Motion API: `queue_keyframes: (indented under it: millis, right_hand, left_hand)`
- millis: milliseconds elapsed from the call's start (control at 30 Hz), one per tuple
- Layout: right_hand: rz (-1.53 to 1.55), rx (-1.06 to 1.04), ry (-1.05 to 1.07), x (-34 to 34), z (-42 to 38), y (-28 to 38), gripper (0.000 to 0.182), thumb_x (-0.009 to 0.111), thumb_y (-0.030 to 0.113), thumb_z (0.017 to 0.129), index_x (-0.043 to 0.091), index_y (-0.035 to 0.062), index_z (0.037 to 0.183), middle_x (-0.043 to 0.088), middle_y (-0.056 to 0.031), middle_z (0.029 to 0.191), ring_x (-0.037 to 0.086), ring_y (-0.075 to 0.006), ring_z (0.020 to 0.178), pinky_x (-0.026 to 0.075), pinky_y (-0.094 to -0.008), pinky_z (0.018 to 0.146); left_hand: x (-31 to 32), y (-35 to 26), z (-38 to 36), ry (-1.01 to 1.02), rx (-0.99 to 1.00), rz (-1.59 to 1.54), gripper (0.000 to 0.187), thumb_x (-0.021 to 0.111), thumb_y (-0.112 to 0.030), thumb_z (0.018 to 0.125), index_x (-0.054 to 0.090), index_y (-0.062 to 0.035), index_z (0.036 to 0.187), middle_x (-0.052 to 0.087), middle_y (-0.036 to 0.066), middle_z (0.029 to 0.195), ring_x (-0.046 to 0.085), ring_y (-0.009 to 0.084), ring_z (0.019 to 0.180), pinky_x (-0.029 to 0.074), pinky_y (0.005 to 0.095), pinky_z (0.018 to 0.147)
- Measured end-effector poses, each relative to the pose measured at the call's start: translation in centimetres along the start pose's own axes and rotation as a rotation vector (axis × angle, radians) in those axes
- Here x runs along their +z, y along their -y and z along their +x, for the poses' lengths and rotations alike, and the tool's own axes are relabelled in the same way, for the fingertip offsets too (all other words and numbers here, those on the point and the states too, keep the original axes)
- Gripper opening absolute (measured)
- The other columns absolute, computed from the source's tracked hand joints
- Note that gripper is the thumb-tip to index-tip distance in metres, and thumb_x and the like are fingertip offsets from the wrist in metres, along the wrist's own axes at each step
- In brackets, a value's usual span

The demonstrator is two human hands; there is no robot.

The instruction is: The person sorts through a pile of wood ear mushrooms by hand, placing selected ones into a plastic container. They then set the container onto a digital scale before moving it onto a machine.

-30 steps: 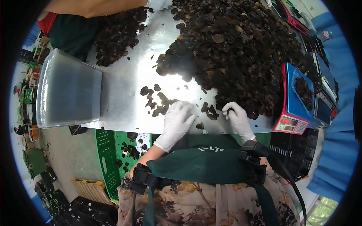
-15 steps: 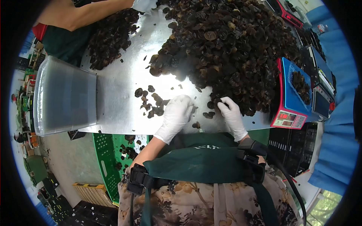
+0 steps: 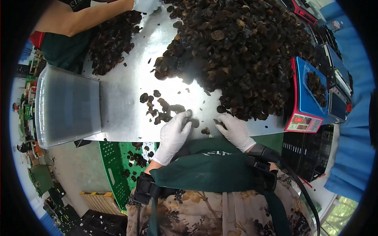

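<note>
My left hand [image 3: 173, 135], in a white glove, is low over the steel table, thumb and forefinger curled at a dark wood ear mushroom [image 3: 195, 122]. Its other fingers are bent inward. To the right, my gloved right hand [image 3: 235, 131] pinches a small dark piece of wood ear between thumb and fingertips. A small cluster of loose wood ears [image 3: 159, 110] lies left of my left hand. One single piece [image 3: 205, 130] rests between the hands. Beyond my right hand rises a large heap of wood ears [image 3: 240, 59].
A stack of clear plastic trays [image 3: 69, 106] stands at the left. On the right is a red-and-blue scale [image 3: 311, 94] bearing a filled tray. A green crate [image 3: 114, 169] sits below the table edge. Another person's gloved hand [image 3: 147, 5] works at the far side.
My right hand has drawn back from the heap's edge toward me. My left hand has shifted slightly left and nearer me, its thumb and forefinger now visible. Two pieces near my right hand are gone.
</note>
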State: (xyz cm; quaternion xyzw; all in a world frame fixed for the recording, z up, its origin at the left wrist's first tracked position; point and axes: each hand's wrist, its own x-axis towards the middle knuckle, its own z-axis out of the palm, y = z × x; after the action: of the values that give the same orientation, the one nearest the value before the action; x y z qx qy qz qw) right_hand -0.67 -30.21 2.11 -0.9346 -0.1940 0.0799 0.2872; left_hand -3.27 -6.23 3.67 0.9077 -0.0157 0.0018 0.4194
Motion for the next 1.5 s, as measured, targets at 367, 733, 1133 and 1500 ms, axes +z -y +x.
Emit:
queue_keyframes:
  millis: [367, 733, 1133, 1500]
  right_hand:
    - [-0.056, -0.040, -0.072, 0.3, 2.0, 0.4, 0.020, 0.068, 0.016, 0.082, 0.056, 0.0092, 0.097, 0.060, -0.0084, 0.104, 0.066, -0.0295, 0.079, 0.053, -0.0406, 0.066]
    - [0.113, 0.186, -0.087, -1.2, 0.6, 1.0, 0.033, 0.064, 0.014, 0.086, 0.057, 0.0132, 0.118, 0.063, -0.0119, 0.093, 0.066, -0.0286, 0.076, 0.052, -0.0396, 0.063]
    - [0.051, -0.022, -0.152, -0.1, 1.5, 0.3, 0.021, 0.064, 0.021, 0.088, 0.059, 0.0138, 0.107, 0.061, -0.0084, 0.085, 0.065, -0.0290, 0.070, 0.053, -0.0391, 0.061]
    - [-0.250, -0.071, -0.088, -0.7, 3.9, 0.5, 0.031, 0.067, 0.015, 0.081, 0.062, 0.0122, 0.112, 0.063, -0.0106, 0.090, 0.067, -0.0281, 0.069, 0.053, -0.0377, 0.059]
  left_hand:
    - [2.6, -0.2, 0.2, 0.311, 0.117, 0.372, 0.040, 0.068, -0.018, 0.083, 0.055, -0.0129, 0.120, 0.059, 0.008, 0.094, 0.065, 0.0275, 0.079, 0.052, 0.0392, 0.064]
    - [2.4, 0.4, -0.3, 0.334, 0.169, 0.134, 0.040, 0.072, -0.020, 0.082, 0.056, -0.0132, 0.117, 0.062, 0.008, 0.099, 0.066, 0.0275, 0.083, 0.054, 0.0386, 0.071]
    - [3.2, 0.0, 2.5, 0.566, 0.508, 0.251, 0.025, 0.069, -0.021, 0.081, 0.058, -0.0142, 0.102, 0.058, 0.008, 0.092, 0.064, 0.0289, 0.084, 0.053, 0.0401, 0.072]
    - [3.5, 0.1, 2.5, 0.501, 0.439, 0.269, 0.015, 0.065, -0.017, 0.082, 0.061, -0.0122, 0.096, 0.058, 0.009, 0.087, 0.064, 0.0292, 0.078, 0.053, 0.0413, 0.068]
